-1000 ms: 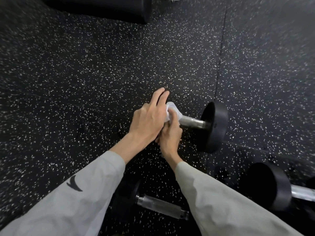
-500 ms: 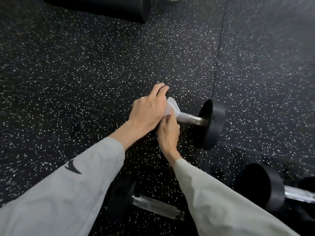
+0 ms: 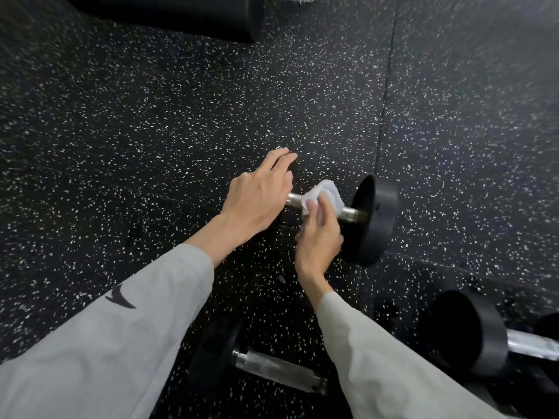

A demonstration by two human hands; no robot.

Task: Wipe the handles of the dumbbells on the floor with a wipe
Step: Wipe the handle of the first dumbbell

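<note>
Dumbbell (image 3: 367,219): smooth steel handle (image 3: 348,213), crumpled wipe (image 3: 325,195)

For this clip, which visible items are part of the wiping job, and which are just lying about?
In the job:
- white wipe, wrapped on the handle
- dumbbell being wiped
- right hand, gripping the wipe
- left hand, resting on that dumbbell's left end
- near dumbbell and right-edge dumbbell, handles untouched

Lying about:
- black pad at the top
- speckled floor
</note>
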